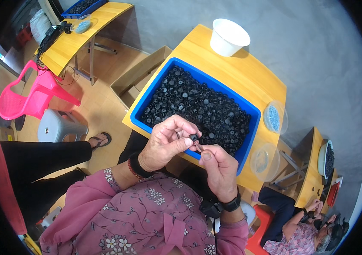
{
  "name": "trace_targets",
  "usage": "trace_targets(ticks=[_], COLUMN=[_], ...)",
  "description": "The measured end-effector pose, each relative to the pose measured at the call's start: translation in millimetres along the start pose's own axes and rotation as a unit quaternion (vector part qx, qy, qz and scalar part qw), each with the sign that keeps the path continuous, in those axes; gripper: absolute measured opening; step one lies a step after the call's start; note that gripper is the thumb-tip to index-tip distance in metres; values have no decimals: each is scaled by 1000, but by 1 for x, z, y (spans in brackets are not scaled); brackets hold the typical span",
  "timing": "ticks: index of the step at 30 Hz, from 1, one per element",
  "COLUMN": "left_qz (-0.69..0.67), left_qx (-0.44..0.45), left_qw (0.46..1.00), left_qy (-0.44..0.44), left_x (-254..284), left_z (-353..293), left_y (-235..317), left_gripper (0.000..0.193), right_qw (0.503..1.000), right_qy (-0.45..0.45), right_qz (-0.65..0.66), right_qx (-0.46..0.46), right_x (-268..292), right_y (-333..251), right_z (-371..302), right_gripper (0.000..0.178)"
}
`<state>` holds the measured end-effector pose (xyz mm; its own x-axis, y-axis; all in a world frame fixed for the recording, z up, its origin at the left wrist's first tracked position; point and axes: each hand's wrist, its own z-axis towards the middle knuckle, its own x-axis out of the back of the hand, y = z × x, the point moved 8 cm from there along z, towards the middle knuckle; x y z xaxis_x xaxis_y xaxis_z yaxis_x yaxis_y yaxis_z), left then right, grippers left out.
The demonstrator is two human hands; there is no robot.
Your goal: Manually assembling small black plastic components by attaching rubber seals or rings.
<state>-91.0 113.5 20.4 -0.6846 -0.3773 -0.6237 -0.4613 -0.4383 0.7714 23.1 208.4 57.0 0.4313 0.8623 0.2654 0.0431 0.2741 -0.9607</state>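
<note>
Between the thumb and forefinger of my left hand (pixel 162 142) is a small black round cap (pixel 194 137) with an opening facing my right side. My right hand (pixel 221 170) is closed in a pinch just beside it, its fingertips at a thin, pale object that is too small to name. Both hands are above the near edge of a blue tray (pixel 255 121), which is filled with many loose black caps (pixel 193 93) of the same kind.
The tray rests on a yellow wooden table (pixel 257 78) with a white tub (pixel 228 38) and two clear dishes, one holding small blue pieces (pixel 272 118). At left are a pink chair (pixel 30 93), a grey stool (pixel 59 126) and a person's leg. Another person sits at lower right.
</note>
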Motion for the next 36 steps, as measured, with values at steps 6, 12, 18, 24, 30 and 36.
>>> trace_targets(ticks=[6, 12, 18, 24, 30, 36], left_qz=[-32, -107, -151, -178, -184, -162], left_qx=[32, 61, 71, 53, 64, 49], left_qw=[999, 992, 984, 981, 979, 983], left_qy=[8, 26, 59, 53, 67, 67], left_x=[9, 13, 15, 11, 11, 14], left_z=[-2, -2, -1, 0, -3, -2], left_y=[-9, -17, -15, -16, -13, -12], left_gripper=[18, 16, 12, 10, 11, 11], right_qw=[997, 996, 1000, 985, 986, 984], right_qy=[23, 18, 22, 12, 15, 9], right_qz=[-72, -86, -2, 134, 121, 122], right_qx=[27, 25, -10, -104, -110, -131], right_x=[-2, -3, 2, -7, -7, -7], right_y=[-9, -15, 9, 15, 16, 17], right_z=[2, 3, -5, -5, -4, -4], right_gripper=[15, 15, 22, 32, 31, 29])
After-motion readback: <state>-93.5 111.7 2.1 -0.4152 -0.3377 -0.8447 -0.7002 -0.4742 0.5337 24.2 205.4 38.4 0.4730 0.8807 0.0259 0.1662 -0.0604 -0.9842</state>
